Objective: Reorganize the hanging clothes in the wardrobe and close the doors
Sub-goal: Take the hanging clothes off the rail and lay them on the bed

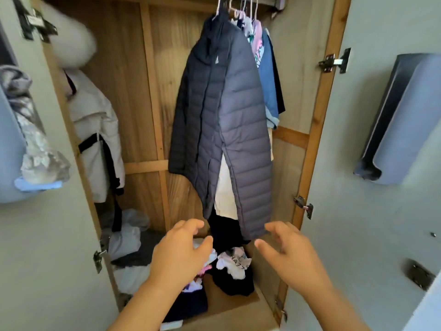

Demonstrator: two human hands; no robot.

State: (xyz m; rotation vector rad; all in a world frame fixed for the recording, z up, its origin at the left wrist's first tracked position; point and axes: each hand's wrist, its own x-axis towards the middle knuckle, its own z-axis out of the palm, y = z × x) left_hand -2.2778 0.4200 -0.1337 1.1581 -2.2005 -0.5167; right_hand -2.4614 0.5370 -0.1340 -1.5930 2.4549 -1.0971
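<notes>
A wooden wardrobe [152,91] stands open, its pale doors swung out to either side, with bare plank walls and a back panel crossed by lighter battens.

Nearest the camera, both arms reach forward toward the wardrobe floor. The left hand [177,254] and the right hand [290,252] are spread with loosely curved fingers and hold nothing; each hovers just below the hem of the dark coat [222,120], apart from it. Under and between the hands, a pile of clothes [232,263] lies on the wardrobe floor: dark pieces, a white one with lettering, some pink. To the left of the pile, more crumpled white and grey fabric [126,237] lies in the corner.

The dark coat, long and quilted, hangs from the rail near the middle and fills most of the opening in front of the hands. Behind it, pressed toward the right wall, hang a white garment [225,194], a blue garment [268,80] and a floral one [256,37], on thin hangers [241,3] bunched at the top. The coat hides most of them.

Left of the dark coat, well apart, a white jacket [95,130] with black straps and a fluffy hood trim hangs against the left wall.

On the left door [47,235] hang a pale blue bag and a silvery crumpled item [35,139]. On the right door [358,163] a grey rolled mat [401,118] hangs beside the metal hinges [334,62].
</notes>
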